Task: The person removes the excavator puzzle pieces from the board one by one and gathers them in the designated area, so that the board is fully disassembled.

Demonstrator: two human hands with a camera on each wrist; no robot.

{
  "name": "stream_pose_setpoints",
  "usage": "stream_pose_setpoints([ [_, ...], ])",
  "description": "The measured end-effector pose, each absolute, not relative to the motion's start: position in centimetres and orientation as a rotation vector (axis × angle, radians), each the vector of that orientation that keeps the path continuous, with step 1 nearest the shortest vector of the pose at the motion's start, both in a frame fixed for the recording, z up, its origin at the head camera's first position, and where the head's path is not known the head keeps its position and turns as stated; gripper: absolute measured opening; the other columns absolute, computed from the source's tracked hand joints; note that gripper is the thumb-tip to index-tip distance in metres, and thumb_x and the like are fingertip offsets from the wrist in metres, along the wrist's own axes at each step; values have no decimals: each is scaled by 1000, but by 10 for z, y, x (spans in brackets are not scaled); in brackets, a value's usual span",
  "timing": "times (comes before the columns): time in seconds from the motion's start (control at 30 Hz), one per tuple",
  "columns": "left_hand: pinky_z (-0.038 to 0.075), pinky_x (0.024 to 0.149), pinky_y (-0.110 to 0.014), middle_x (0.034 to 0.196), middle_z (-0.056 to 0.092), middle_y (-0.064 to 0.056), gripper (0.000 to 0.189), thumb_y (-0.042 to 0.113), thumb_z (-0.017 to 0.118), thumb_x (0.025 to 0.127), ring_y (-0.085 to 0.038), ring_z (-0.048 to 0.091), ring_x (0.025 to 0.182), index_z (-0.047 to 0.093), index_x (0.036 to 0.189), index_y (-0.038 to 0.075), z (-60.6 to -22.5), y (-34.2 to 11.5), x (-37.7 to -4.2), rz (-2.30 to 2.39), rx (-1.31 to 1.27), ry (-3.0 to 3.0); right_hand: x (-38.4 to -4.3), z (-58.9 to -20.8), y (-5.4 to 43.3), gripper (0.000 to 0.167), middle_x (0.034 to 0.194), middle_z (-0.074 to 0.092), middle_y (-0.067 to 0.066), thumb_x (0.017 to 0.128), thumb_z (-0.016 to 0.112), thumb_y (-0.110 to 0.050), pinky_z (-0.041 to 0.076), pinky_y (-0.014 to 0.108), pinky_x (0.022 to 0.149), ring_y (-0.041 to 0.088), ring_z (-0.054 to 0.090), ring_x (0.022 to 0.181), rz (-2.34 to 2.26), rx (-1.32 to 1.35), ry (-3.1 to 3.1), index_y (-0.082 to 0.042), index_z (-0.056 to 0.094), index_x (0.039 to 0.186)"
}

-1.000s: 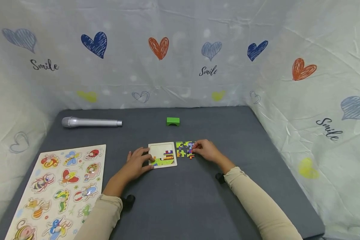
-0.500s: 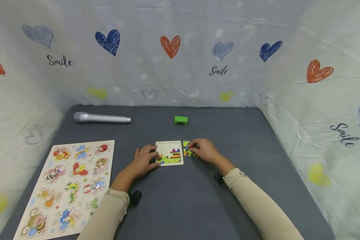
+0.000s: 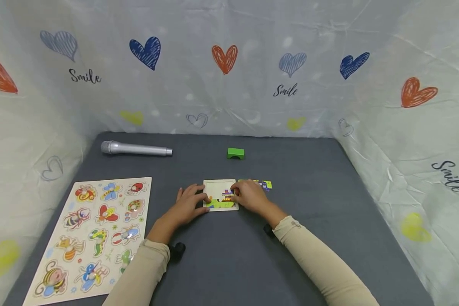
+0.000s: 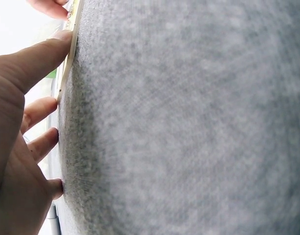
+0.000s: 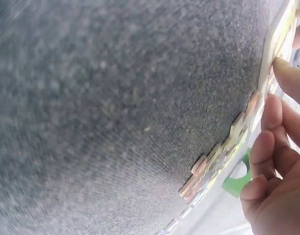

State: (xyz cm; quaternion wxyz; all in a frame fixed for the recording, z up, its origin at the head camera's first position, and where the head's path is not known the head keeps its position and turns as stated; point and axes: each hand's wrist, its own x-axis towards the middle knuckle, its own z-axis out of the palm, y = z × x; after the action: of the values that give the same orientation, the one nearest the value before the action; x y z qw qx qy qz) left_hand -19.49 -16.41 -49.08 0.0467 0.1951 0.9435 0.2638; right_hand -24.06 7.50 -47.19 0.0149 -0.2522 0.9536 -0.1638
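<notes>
A small jigsaw tray [image 3: 214, 187] with a pale wooden rim lies on the dark table, its lower part filled with green and striped picture pieces. My left hand [image 3: 189, 204] rests at the tray's left side with fingers spread; in the left wrist view its thumb [image 4: 47, 51] touches the rim. Over the tray's right edge, my right hand [image 3: 252, 196] pinches a puzzle piece, mostly hidden by the fingers. Loose puzzle pieces [image 3: 267, 185] lie right of the tray, partly behind this hand. The right wrist view shows the thumb [image 5: 289, 78] at the tray's rim.
A large wooden insect board [image 3: 111, 225] covers the table's left side, partly under the left sleeve. At the back lie a silver microphone [image 3: 137, 148] and a green arched block [image 3: 235, 153]. A white cloth printed with hearts [image 3: 225, 58] surrounds the table.
My right hand has moved left from the loose pieces to the tray's right edge. My left hand has stayed at the tray. The head view has turned, shifting the scene rightward.
</notes>
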Motion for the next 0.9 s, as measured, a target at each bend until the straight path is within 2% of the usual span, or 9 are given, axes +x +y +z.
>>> stream_pose_setpoints([
  [0.2,10,107,-74,148,43,-13,18,29,75,86,-41,27,142,70,100,20,-488,-162,-196,791,607,2882,-238,-468,75,25,83,61,-3,79,82,-27,43,37,70,18,54,79,-527,-725,3004,-17,65,94],
  [0.47,11,107,-74,148,43,-14,18,29,75,85,-41,27,142,70,99,20,-489,-163,-194,803,607,2883,-233,-474,72,22,69,56,-10,82,79,-23,40,34,68,11,53,70,-461,-842,3069,-22,57,77],
  [0.63,10,107,-74,148,43,-14,17,29,75,85,-41,26,142,70,99,21,-494,-166,-192,791,579,2877,-231,-472,75,17,71,58,-8,85,76,-28,40,34,71,10,51,69,-587,-772,3034,-20,61,85],
  [0.77,9,107,-74,148,43,-14,18,29,76,85,-42,26,143,70,100,21,-493,-166,-193,810,584,2861,-234,-461,93,14,81,66,-4,90,71,-28,43,33,70,11,53,67,-844,-593,2949,-16,66,97],
  [0.9,9,106,-75,148,43,-14,19,29,75,85,-42,26,142,70,101,21,-490,-164,-196,807,607,2864,-238,-451,125,20,92,69,1,93,67,-26,48,33,68,12,60,74,-955,-429,2895,-11,68,107],
])
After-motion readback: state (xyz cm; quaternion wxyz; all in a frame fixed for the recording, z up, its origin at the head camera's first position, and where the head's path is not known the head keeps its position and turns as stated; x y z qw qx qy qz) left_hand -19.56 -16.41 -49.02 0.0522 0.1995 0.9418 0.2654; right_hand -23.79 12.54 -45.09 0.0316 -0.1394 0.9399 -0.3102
